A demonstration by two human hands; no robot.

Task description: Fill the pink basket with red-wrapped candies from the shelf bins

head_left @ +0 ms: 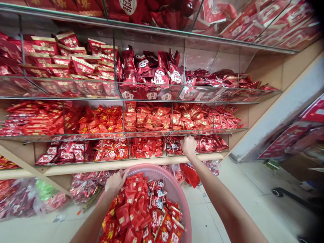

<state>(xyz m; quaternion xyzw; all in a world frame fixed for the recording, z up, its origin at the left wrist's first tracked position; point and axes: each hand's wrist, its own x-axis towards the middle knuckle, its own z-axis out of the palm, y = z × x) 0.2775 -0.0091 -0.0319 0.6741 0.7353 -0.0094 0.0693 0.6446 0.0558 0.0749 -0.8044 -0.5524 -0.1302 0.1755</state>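
Observation:
My left hand (115, 182) is closed on the rim of a round pink plastic basket (186, 206). Many small red candy packets (134, 209) fill the basket, with a few black-and-white printed packets (157, 194) among them. Above and to the right of the basket, my right hand (189, 146) reaches to the front of the lowest shelf. It looks like a fist, and whatever is in its fingers is hidden. Just left of it lie dark red, black and white packets (173, 145) in a glass-divided compartment; red packets (212, 143) lie to its right.
Shelves with glass fronts (149, 94) rise ahead, holding red packets in compartments. Under the wooden bottom edge (101, 167) stand plastic bags of packets (20, 199). Tiled floor (253, 209) and a dark chair leg (291, 195) are at right.

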